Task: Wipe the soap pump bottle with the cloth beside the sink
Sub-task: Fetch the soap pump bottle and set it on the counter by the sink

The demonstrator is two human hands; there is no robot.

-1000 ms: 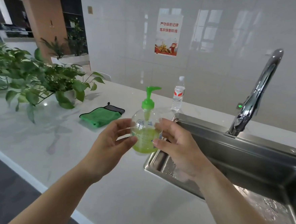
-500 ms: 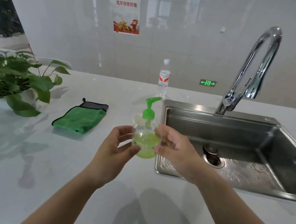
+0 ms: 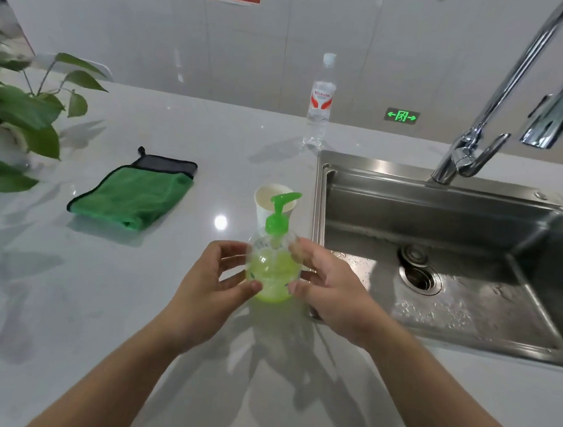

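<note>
Left hand (image 3: 206,288) & right hand (image 3: 330,288) both gripping soap bottle (image 3: 272,271), apparently just beside sink (image 3: 318,216) edge, cloth (image 3: 131,196) left.

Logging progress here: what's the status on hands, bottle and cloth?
Both hands, left and right, grip the soap pump bottle. Green cloth untouched on counter. Paper cup right behind bottle.

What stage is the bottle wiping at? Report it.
Done: both hands, left hand and right hand, hold the soap pump bottle next to the sink. Left: the green cloth lies folded on the counter, untouched, so wiping has not begun.
</note>
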